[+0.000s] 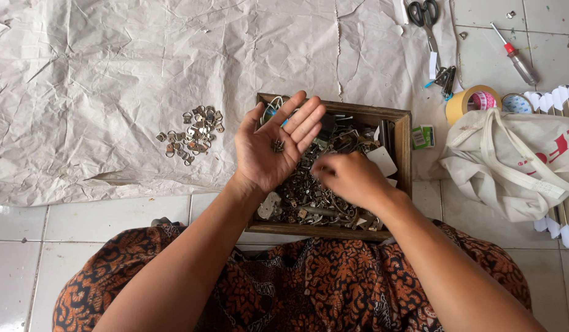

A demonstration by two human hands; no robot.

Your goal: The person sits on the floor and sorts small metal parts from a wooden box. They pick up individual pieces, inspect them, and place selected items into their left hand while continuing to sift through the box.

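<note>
My left hand (273, 146) lies palm up and fully open over the left half of the wooden box (405, 142), fingers spread toward its far edge; a few small dark screws (278, 146) rest loose in the hollow of the palm, gripped by nothing. My right hand (351, 178) is turned palm down inside the box, fingers curled into the mixed metal hardware (309, 193); whether they pinch a piece I cannot tell. The box sits on the white tiled floor (112, 221), at the near edge of a creased paper sheet (112, 74). On the sheet, well left of the box, lies a small heap of metal ring hangers (193, 134). Near the floor's far right corner lie scissors (424, 15), a red-handled screwdriver (515, 54) and tape rolls (474, 101), beside a cloth bag (518, 163).
</note>
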